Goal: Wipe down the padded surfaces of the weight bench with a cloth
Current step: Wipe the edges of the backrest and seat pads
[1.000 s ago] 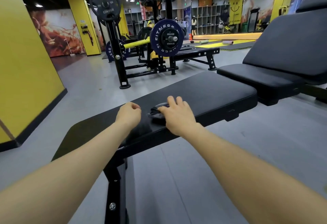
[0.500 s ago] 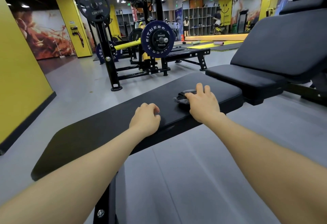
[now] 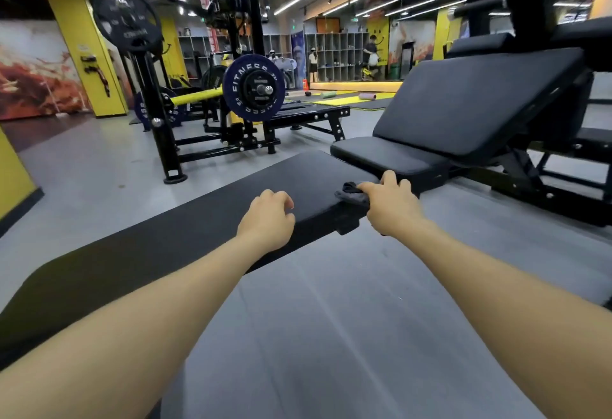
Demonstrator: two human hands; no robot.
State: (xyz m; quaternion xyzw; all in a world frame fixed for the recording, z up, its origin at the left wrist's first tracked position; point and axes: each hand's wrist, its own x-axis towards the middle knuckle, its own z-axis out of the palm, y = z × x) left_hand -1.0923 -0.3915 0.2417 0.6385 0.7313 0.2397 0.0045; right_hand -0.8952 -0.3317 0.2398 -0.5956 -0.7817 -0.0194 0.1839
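A long flat black padded bench (image 3: 185, 230) runs from the lower left toward the centre. At its far right end lies a dark grey cloth (image 3: 351, 192), bunched under my right hand (image 3: 392, 208), which presses it onto the pad's edge with fingers spread over it. My left hand (image 3: 267, 220) rests on the pad a little behind, its fingers loosely curled and holding nothing. Both bare forearms reach in from the bottom of the view.
An adjustable bench with a small seat pad (image 3: 387, 155) and an inclined backrest (image 3: 477, 100) stands just beyond the flat pad. A black rack with a blue weight plate (image 3: 253, 92) is at the centre back. Grey floor (image 3: 331, 319) lies to the right; people stand far off.
My right hand slid the cloth along the pad to its far end. My left hand followed forward on the pad. The view advanced toward the inclined bench.
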